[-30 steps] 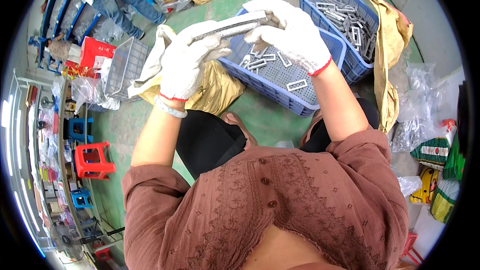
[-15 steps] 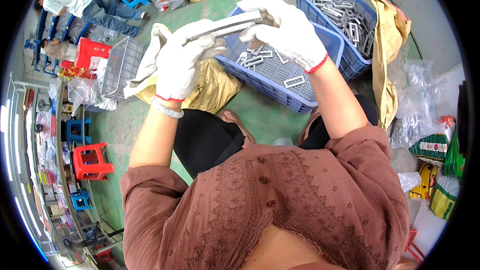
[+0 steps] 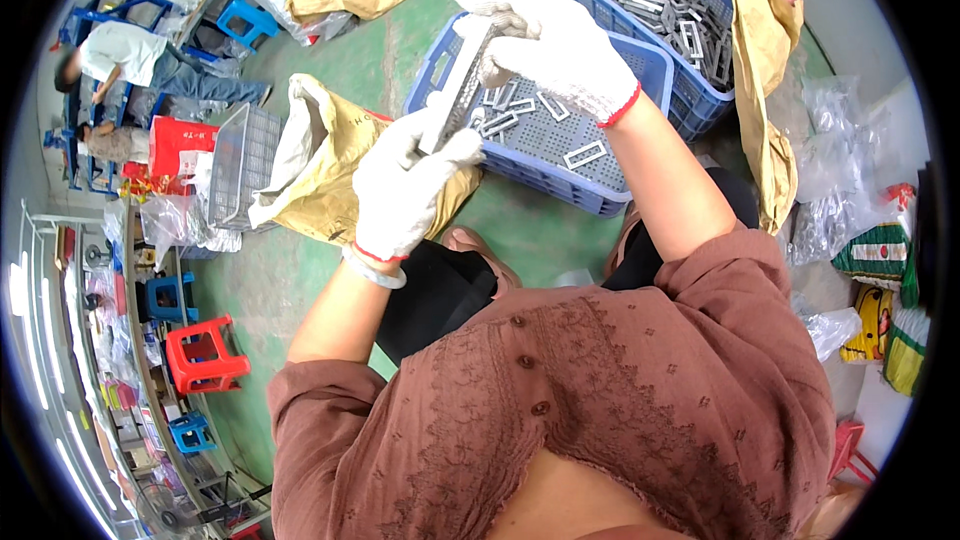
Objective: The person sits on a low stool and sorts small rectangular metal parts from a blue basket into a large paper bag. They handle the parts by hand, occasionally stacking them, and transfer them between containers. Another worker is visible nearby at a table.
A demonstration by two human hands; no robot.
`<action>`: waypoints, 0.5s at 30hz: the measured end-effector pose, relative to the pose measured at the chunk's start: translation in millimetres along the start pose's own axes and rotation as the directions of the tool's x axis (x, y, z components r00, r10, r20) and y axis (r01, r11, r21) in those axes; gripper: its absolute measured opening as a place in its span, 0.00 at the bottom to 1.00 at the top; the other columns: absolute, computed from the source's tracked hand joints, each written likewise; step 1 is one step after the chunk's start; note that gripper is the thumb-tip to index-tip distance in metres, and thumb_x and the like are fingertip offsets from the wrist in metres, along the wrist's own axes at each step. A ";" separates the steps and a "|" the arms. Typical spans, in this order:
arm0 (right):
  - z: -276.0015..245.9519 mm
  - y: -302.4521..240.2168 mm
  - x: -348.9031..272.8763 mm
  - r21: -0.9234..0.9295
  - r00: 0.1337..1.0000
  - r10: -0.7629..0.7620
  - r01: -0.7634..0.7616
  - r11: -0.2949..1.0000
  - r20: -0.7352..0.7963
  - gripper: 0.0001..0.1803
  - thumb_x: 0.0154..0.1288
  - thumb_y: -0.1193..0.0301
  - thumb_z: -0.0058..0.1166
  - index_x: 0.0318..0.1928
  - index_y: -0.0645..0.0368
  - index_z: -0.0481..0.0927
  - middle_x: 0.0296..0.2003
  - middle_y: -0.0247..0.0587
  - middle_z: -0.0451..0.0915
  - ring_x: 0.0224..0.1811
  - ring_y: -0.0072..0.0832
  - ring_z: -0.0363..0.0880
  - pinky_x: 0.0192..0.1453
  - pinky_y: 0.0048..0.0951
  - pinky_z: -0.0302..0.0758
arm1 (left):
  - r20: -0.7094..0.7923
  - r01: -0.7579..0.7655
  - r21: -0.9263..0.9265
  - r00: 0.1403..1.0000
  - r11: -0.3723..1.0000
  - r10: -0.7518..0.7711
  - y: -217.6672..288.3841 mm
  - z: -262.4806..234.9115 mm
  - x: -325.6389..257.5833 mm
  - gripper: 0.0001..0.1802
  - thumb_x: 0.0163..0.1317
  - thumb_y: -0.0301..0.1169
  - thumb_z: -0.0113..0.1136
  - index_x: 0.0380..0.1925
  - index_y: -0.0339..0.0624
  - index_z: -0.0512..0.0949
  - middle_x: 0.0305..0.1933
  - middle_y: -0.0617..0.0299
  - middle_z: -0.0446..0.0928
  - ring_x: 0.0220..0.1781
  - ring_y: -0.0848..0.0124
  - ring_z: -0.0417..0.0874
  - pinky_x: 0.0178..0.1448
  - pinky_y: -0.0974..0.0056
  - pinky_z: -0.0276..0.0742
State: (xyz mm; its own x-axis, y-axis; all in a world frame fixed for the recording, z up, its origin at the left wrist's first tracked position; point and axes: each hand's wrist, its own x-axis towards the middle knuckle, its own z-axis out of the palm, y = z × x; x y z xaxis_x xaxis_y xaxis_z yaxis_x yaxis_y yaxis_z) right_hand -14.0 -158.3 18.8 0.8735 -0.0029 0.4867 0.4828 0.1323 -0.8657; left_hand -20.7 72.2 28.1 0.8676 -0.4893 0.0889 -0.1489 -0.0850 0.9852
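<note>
Between my two white-gloved hands is a long, narrow grey-and-white rectangular piece (image 3: 463, 88), tilted with its upper end to the right. My left hand (image 3: 402, 190) is closed round its lower end. At the upper end, my right hand (image 3: 560, 48) pinches it between thumb and fingers. Whether it is one piece or several stacked together, I cannot tell. Beneath and beyond it stands a blue plastic crate (image 3: 560, 190) with a perforated floor. Several grey rectangular frames (image 3: 585, 155) lie loose in that crate.
A second blue crate (image 3: 715, 115), heaped with similar grey pieces, stands at the far right beside a tan sack (image 3: 765, 90). An open yellow sack (image 3: 320, 200) and a grey wire-like basket (image 3: 245, 160) are on the left. Further left are a red stool (image 3: 205, 355) and a person (image 3: 145, 65).
The held piece has swung from nearly level to steeply tilted. My left hand has come down and toward the right; my right hand has shifted slightly left and up.
</note>
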 end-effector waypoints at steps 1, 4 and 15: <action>-0.5 -1.5 -0.3 -0.003 1.000 0.017 -0.017 1.000 0.008 0.26 0.65 0.81 0.51 0.65 0.63 0.73 0.52 0.48 0.83 0.43 0.26 0.84 0.45 0.30 0.83 | -0.013 0.017 0.028 1.000 0.999 -0.016 -2.4 3.7 -0.6 0.15 0.64 0.21 0.66 0.50 0.29 0.78 0.44 0.57 0.83 0.44 0.71 0.86 0.51 0.67 0.80; -0.9 -0.1 -1.4 0.021 0.999 0.037 -0.038 0.999 0.013 0.26 0.65 0.80 0.51 0.65 0.63 0.73 0.52 0.47 0.83 0.43 0.25 0.83 0.44 0.28 0.83 | -0.021 0.059 0.016 0.998 0.998 -0.058 -3.7 12.8 -3.0 0.17 0.62 0.20 0.68 0.51 0.30 0.78 0.44 0.59 0.82 0.43 0.74 0.84 0.51 0.69 0.80; 7.2 6.2 1.7 0.095 1.000 0.019 -0.020 0.995 0.015 0.24 0.63 0.80 0.53 0.61 0.61 0.76 0.42 0.40 0.84 0.36 0.24 0.82 0.40 0.28 0.82 | -0.056 -0.104 0.043 0.993 0.994 0.107 -19.7 25.7 -10.5 0.17 0.58 0.19 0.72 0.46 0.33 0.80 0.41 0.64 0.82 0.41 0.79 0.80 0.49 0.71 0.78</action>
State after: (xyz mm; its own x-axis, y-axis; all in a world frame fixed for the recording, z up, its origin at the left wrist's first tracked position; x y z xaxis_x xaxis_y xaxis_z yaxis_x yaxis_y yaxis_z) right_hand -10.0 -150.3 15.2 0.8814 0.0142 0.4722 0.4571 0.2262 -0.8601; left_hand -39.1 56.7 4.0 0.8720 -0.4462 0.2015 -0.2588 -0.0706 0.9634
